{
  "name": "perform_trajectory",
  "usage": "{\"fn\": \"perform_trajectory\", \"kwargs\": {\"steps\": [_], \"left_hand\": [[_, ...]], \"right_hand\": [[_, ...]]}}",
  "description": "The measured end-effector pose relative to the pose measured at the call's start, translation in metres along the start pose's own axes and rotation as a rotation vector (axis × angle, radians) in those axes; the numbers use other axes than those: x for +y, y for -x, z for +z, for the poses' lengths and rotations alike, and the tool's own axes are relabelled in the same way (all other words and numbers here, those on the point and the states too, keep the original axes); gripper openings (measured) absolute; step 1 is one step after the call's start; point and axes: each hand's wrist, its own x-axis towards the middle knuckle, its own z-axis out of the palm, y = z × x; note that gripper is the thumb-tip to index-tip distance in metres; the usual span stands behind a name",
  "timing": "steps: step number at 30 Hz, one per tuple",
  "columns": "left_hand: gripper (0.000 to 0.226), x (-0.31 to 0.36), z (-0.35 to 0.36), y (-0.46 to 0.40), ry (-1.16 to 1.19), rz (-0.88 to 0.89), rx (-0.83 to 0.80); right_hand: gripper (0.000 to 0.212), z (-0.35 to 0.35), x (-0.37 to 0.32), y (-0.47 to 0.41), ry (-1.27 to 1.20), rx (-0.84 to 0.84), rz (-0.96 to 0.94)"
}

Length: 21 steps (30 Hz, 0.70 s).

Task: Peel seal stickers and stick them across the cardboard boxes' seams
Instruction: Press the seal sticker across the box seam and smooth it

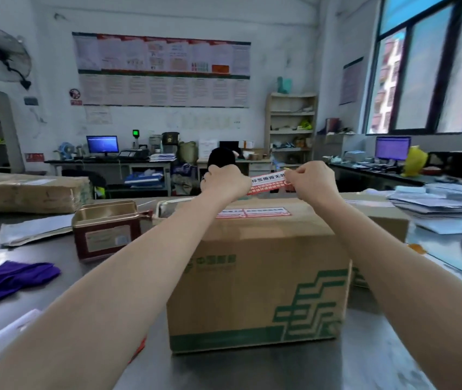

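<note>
A brown cardboard box point(258, 288) with green printing stands on the metal table in front of me. A red-and-white seal sticker point(253, 212) lies flat on its top. Above the far edge of the box, both hands hold another red-and-white seal sticker point(269, 182) stretched between them. My left hand point(224, 182) pinches its left end and my right hand point(310, 180) pinches its right end. The sticker hangs in the air, apart from the box top.
A red tin point(107, 229) with an open lid stands left of the box. Purple cloth point(10, 280) lies at the near left. A wrapped parcel point(27, 192) sits at the far left; paper stacks point(446, 198) lie at the right. A second box point(379, 218) stands behind.
</note>
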Motion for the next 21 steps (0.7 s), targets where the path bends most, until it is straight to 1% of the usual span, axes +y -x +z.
{"fn": "perform_trajectory", "kwargs": {"steps": [4,8,10,12,14,21], "left_hand": [[0.016,0.020,0.024,-0.007,-0.018,0.060,-0.066],[0.023,0.031,0.046,-0.012,-0.042,0.079,-0.101],[0.035,0.033,0.056,-0.016,-0.031,0.078,-0.092],[0.043,0.033,0.060,-0.017,0.002,0.071,-0.097],[0.042,0.035,0.059,-0.018,0.025,0.079,-0.098],[0.046,0.032,0.056,-0.024,0.101,0.029,-0.046]], "right_hand": [[0.034,-0.021,0.025,-0.008,0.039,-0.014,0.073],[0.044,-0.028,0.047,-0.012,0.063,-0.028,0.128],[0.046,-0.029,0.054,-0.014,0.045,-0.022,0.150],[0.041,-0.028,0.058,-0.015,0.032,-0.029,0.173],[0.034,-0.028,0.059,-0.016,0.012,-0.039,0.190],[0.033,-0.021,0.053,-0.018,-0.123,-0.039,0.240]]}}
